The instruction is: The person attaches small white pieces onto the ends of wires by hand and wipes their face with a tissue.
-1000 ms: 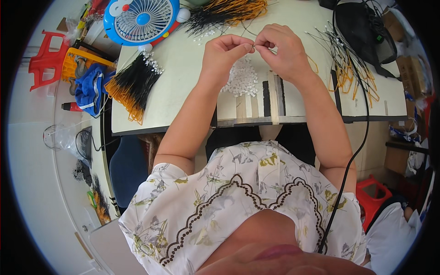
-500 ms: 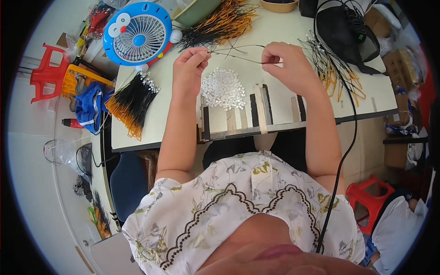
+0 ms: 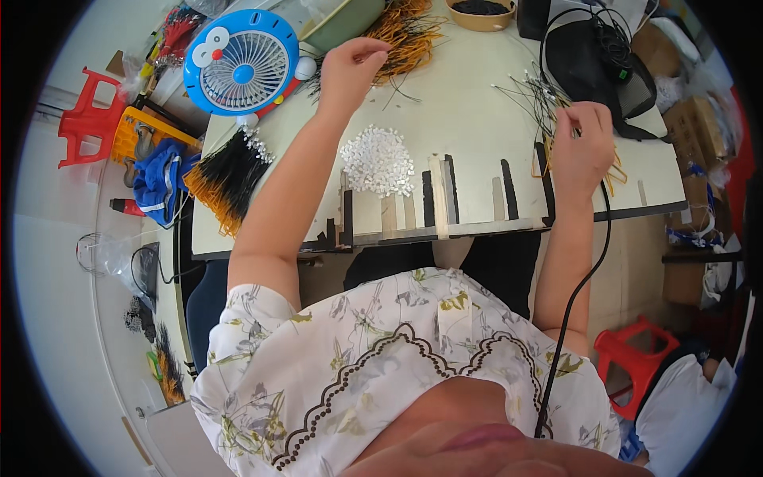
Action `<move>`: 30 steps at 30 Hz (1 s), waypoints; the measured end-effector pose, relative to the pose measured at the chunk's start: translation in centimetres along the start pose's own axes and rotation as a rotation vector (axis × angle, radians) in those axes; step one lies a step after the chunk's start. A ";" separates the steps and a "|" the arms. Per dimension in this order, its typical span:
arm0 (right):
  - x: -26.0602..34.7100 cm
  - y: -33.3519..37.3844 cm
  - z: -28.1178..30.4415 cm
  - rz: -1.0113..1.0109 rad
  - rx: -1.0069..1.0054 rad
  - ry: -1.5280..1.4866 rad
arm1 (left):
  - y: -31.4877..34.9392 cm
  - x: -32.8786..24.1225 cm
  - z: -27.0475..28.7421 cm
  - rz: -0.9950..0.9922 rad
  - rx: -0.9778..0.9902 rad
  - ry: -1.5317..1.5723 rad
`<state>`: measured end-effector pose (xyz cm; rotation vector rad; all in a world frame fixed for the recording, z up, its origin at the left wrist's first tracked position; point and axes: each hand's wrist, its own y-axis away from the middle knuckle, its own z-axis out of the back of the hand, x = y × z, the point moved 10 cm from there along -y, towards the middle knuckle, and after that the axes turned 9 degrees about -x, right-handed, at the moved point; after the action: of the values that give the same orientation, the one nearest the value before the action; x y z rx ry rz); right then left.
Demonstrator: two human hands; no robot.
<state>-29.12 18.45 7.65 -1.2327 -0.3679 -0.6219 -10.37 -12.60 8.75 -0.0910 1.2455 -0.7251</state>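
My left hand [image 3: 348, 73] reaches over the table at the near edge of a heap of black and orange wires [image 3: 409, 36]. Its thumb and fingertips are close together, and anything between them is too small to make out. On the right, my right hand [image 3: 582, 147] hovers at a loose bundle of black and orange wires with small white ends [image 3: 534, 99]. The fingers there are bent, with the thumb apart, and no wire shows in them. Between my arms lies a pile of small white connectors [image 3: 377, 161]. A few single wires [image 3: 397, 91] lie beyond it.
A blue fan [image 3: 241, 67] stands at the far left, above another wire bundle [image 3: 230, 179]. Black and tan strips [image 3: 437, 195] line the table's front edge. Also there are a green basin [image 3: 342, 28], a bowl [image 3: 482, 14], a black bag [image 3: 600, 75] and a black cable [image 3: 584, 306].
My hands have moved apart: the left up toward the wire heap, the right over to the right-hand bundle. The black wire stretched between them is no longer held there.
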 end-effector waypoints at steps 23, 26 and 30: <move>-0.8 0.6 -1.7 0.119 0.070 0.132 | -15.9 0.3 -8.0 -0.043 0.317 0.978; -0.4 0.4 -1.5 0.134 0.045 0.136 | -16.7 -1.8 -5.5 -0.172 0.047 0.682; -1.3 0.8 -1.3 0.128 0.054 0.170 | -9.2 -6.3 -12.5 -0.495 0.402 -0.508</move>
<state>-29.70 17.69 5.88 -1.1337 -0.1612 -0.5979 -26.38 -12.40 13.66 -0.2412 0.5726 -1.2775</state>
